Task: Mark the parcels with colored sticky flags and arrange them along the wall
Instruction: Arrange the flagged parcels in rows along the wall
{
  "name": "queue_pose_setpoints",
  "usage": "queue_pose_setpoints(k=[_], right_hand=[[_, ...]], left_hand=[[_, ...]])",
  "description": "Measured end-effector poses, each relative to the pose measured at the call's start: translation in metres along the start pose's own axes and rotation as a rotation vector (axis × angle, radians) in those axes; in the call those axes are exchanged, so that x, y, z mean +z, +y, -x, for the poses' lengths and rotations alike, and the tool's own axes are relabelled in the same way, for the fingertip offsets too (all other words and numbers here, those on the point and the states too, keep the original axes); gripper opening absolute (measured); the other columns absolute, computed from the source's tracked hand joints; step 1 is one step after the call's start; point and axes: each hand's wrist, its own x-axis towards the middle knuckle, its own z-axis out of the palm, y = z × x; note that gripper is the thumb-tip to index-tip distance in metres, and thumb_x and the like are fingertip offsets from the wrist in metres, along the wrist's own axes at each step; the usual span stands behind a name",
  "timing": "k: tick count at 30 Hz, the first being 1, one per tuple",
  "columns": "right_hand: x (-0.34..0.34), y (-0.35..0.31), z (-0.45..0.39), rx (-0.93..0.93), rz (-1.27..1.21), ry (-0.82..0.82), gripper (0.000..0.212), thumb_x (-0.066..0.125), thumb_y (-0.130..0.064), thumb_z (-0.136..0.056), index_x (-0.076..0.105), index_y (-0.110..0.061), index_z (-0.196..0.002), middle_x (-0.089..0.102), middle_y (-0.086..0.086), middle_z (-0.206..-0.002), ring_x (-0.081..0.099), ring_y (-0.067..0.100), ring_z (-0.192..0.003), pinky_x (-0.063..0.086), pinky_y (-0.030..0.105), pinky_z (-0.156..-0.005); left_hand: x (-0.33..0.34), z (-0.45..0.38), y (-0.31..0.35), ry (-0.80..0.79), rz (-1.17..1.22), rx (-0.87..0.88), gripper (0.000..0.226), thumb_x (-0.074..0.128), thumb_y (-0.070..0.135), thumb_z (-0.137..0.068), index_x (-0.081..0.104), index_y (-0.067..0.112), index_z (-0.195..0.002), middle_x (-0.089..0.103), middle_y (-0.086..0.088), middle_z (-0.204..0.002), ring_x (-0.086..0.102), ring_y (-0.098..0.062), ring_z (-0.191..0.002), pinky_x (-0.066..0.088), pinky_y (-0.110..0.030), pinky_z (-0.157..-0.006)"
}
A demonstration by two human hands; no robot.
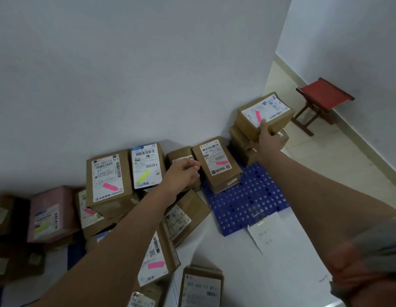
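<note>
Brown cardboard parcels with white shipping labels lie on the floor along the white wall [126,74]. My right hand [267,136] grips the near edge of a parcel with a pink flag [275,117], which sits on top of a stack at the wall's corner. My left hand [183,173] hovers with curled fingers over a small parcel [179,155]; whether it holds anything is hidden. Beside it lie a parcel with a pink flag [217,165], one with a yellow flag [146,166] and another with a pink flag [107,178].
A blue perforated plastic pallet [248,202] lies under the right-hand parcels. A red folding stool [321,100] stands in the passage beyond the corner. A pink parcel [52,213] and dark boxes sit at the left. More parcels [201,286] and a paper slip [268,233] lie near me.
</note>
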Motion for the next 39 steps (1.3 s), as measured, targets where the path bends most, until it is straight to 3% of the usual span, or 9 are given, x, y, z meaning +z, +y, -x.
queue_pose_setpoints(k=[5, 8, 16, 19, 22, 24, 27, 33, 39], right_hand=[[-0.001, -0.002, 0.001, 0.013, 0.077, -0.006, 0.096, 0.054, -0.073, -0.081, 0.027, -0.014, -0.152, 0.049, 0.004, -0.144, 0.052, 0.028, -0.126, 0.049, 0.048, -0.102], [-0.003, -0.003, 0.002, 0.000, 0.072, 0.000, 0.098, 0.054, -0.075, -0.078, 0.030, -0.016, -0.151, 0.051, 0.003, -0.142, 0.053, 0.028, -0.126, 0.049, 0.049, -0.101], [-0.007, -0.007, 0.019, -0.054, 0.077, 0.019, 0.095, 0.058, -0.070, -0.079, 0.027, -0.017, -0.152, 0.049, 0.003, -0.144, 0.051, 0.027, -0.128, 0.049, 0.050, -0.101], [-0.009, -0.007, 0.037, -0.073, 0.049, 0.021, 0.084, 0.059, -0.055, -0.089, 0.020, -0.014, -0.152, 0.045, 0.007, -0.145, 0.050, 0.028, -0.127, 0.047, 0.051, -0.103], [-0.014, 0.002, 0.067, -0.084, 0.064, -0.015, 0.075, 0.055, -0.052, -0.094, 0.022, -0.015, -0.150, 0.047, 0.002, -0.133, 0.052, 0.021, -0.112, 0.051, 0.039, -0.094], [-0.018, 0.021, 0.088, -0.079, 0.119, -0.046, 0.074, 0.052, -0.059, -0.091, 0.031, -0.017, -0.147, 0.047, 0.000, -0.138, 0.052, 0.022, -0.117, 0.053, 0.036, -0.087], [-0.028, 0.077, 0.121, -0.020, 0.236, -0.051, 0.073, 0.051, -0.066, -0.088, 0.040, -0.017, -0.141, 0.047, 0.007, -0.140, 0.051, 0.029, -0.122, 0.049, 0.049, -0.100], [-0.069, 0.196, 0.204, 0.160, 0.368, -0.061, 0.055, 0.049, -0.056, -0.095, 0.048, -0.012, -0.128, 0.056, 0.005, -0.106, 0.058, 0.023, -0.094, 0.050, 0.050, -0.098], [-0.106, 0.271, 0.263, 0.323, 0.491, -0.063, 0.060, 0.046, -0.056, -0.096, 0.048, -0.010, -0.135, 0.057, 0.013, -0.120, 0.055, 0.033, -0.115, 0.047, 0.052, -0.101]], left_hand=[[0.001, -0.003, 0.001, -0.008, -0.016, -0.006, 0.015, 0.055, 0.015, -0.100, 0.067, 0.015, -0.109, 0.067, 0.001, -0.108, 0.066, -0.012, -0.094, 0.049, -0.014, -0.066], [0.001, 0.000, 0.000, -0.019, -0.029, -0.007, 0.017, 0.055, 0.015, -0.100, 0.066, 0.013, -0.112, 0.067, 0.000, -0.108, 0.066, -0.013, -0.096, 0.050, -0.011, -0.062], [0.002, 0.006, 0.003, -0.055, -0.011, 0.020, 0.015, 0.054, 0.015, -0.100, 0.067, 0.016, -0.108, 0.066, 0.007, -0.107, 0.065, -0.011, -0.093, 0.054, -0.026, -0.087], [-0.001, 0.009, 0.000, -0.061, -0.006, 0.032, 0.014, 0.055, 0.015, -0.100, 0.067, 0.019, -0.104, 0.066, 0.005, -0.109, 0.065, -0.013, -0.095, 0.054, -0.029, -0.090], [-0.006, 0.017, -0.008, -0.064, 0.004, 0.052, 0.012, 0.056, 0.016, -0.099, 0.067, 0.020, -0.103, 0.067, 0.001, -0.110, 0.066, -0.013, -0.096, 0.054, -0.027, -0.087], [-0.009, 0.028, -0.019, -0.070, 0.000, 0.055, 0.012, 0.056, 0.016, -0.100, 0.067, 0.017, -0.106, 0.068, -0.002, -0.110, 0.066, -0.012, -0.095, 0.054, -0.023, -0.083], [-0.014, 0.053, -0.048, -0.070, 0.022, 0.028, 0.015, 0.055, 0.010, -0.099, 0.065, 0.009, -0.110, 0.067, -0.004, -0.104, 0.065, -0.012, -0.087, 0.052, -0.016, -0.073], [-0.031, 0.108, -0.131, -0.089, 0.003, -0.058, 0.014, 0.055, 0.012, -0.099, 0.068, 0.015, -0.105, 0.068, -0.005, -0.109, 0.065, -0.016, -0.095, 0.051, -0.032, -0.090], [-0.026, 0.165, -0.186, -0.281, -0.110, -0.113, 0.027, 0.054, 0.017, -0.100, 0.060, 0.021, -0.126, 0.061, 0.002, -0.120, 0.059, -0.009, -0.104, 0.050, -0.020, -0.082]])
